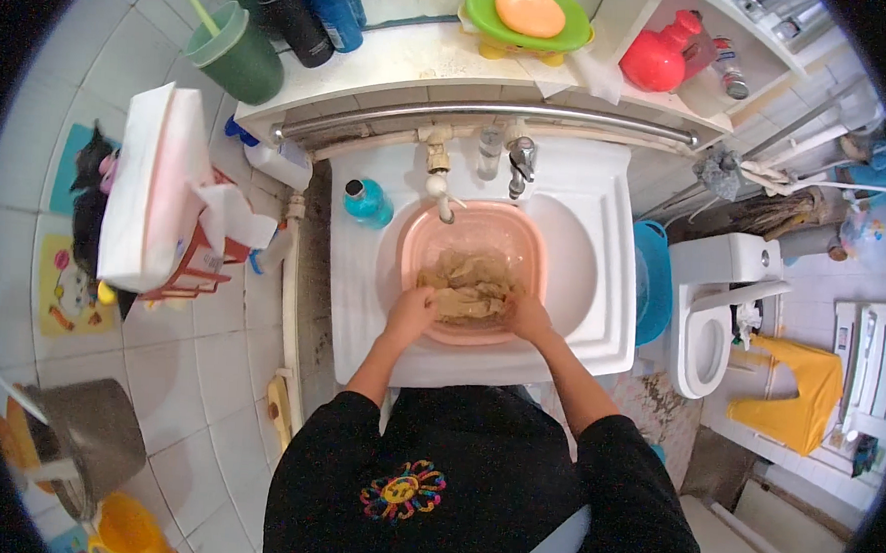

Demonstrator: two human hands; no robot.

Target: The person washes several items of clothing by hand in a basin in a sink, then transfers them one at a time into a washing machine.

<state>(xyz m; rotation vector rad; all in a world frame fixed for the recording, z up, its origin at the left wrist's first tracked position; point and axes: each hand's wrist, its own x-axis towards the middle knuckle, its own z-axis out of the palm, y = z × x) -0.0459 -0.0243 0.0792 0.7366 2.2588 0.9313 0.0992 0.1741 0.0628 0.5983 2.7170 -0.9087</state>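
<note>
A pink plastic basin (538, 244) sits in the white ceramic washbasin (590, 344), with wet tan cloth (472, 297) bunched inside it. At the basin's left side my left hand (412, 311) grips the cloth's left edge. My right hand (526, 315) grips its right edge, so the cloth stretches between both. Some of the cloth lies bunched beyond my hands. Above the basin's far rim is a white plastic tap (438, 186); a metal tap (522, 164) stands to its right. My fingertips are partly hidden in the folds.
A teal bottle (371, 205) stands on the washbasin's left corner, a clear bottle (489, 153) between the taps. Beyond are a metal rail (481, 113) and a shelf with a green cup (237, 55) and an orange soap bar (530, 12). A blue tub (651, 284) is at right.
</note>
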